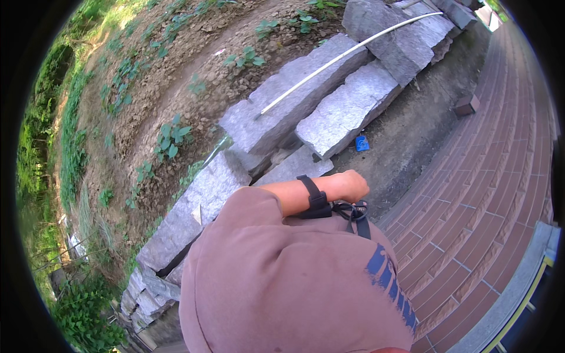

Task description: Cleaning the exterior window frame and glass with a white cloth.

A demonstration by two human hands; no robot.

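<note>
My left arm comes out of a brownish-pink short sleeve and reaches across the front of my body. A black strap with a black pad wraps the forearm point(315, 197). At its end my left hand point(352, 186) looks curled into a fist, seen from the back; its fingertips and anything inside them are hidden. Just below the hand, black straps and a dark ring point(356, 213) hang against the shirt point(294, 282). My right hand does not show; only a small reddish patch appears at the bottom edge.
Rough grey stone blocks point(347, 112) form a low wall alongside me, with a thin pale pole point(329, 63) lying on top. Beyond it lies planted soil point(194, 88). A blue packet point(362, 143) rests on the concrete strip, beside a brown tiled surface point(471, 223).
</note>
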